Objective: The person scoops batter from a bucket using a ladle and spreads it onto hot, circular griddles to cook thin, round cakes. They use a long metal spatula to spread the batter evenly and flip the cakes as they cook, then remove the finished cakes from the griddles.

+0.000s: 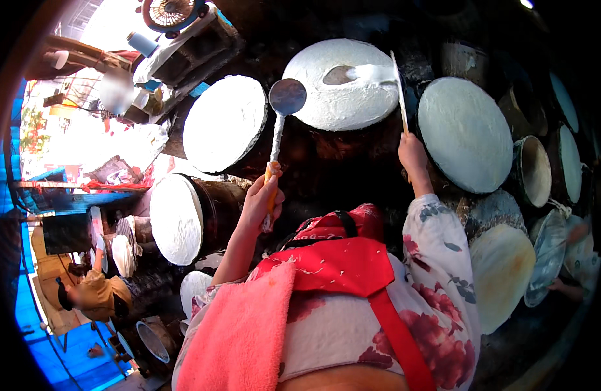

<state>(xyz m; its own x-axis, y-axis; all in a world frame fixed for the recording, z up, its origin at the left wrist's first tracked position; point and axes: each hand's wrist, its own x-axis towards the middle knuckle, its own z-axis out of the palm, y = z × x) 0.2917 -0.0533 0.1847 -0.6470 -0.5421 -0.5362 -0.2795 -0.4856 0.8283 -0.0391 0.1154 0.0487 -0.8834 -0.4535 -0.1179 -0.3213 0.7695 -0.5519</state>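
My left hand (261, 199) is wrapped round the orange handle of a ladle (287, 96). Its round metal bowl hangs at the near left rim of a round griddle (343, 98) coated in white batter. A greyish oval patch shows in that coating, with a thicker white smear beside it. In my right hand (413, 156) is a long thin spatula (399, 85), seen nearly edge-on and pointing away from me along the griddle's right rim. Whether the blade touches the batter I cannot tell.
White-coated round griddles stand left (225, 124), nearer left (177, 218) and right (464, 133). A yellowish round sheet (502, 277) is at lower right. A fan (169, 12) stands at the far left. Another person in a tan top (102, 293) is off to the left.
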